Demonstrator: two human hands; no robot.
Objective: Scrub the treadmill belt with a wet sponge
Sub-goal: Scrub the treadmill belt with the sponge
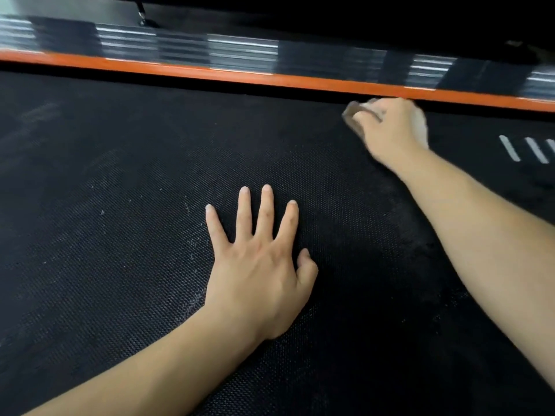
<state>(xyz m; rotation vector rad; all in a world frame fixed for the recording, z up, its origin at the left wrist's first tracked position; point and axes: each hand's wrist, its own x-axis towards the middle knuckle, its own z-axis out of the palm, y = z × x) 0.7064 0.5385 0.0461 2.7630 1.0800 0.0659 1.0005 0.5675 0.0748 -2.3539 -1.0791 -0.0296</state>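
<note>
We see white slanted stripes (524, 149) on the black textured belt (120, 235), far rt. Left hand (258, 265) lies flat mid-belt, fingers spread. Right hand (390, 124), blurred, grips the sponge (350, 115) on the belt by the orange rail (210, 73).

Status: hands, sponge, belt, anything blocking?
Left hand flat on belt, fingers spread. Right hand grips sponge at belt's far edge, beside orange rail; blurred. No obstruction visible.

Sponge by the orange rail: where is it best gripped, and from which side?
Probably over its top from the near side, as the right hand does: the sponge lies low on the belt, the orange rail close behind it.
</note>
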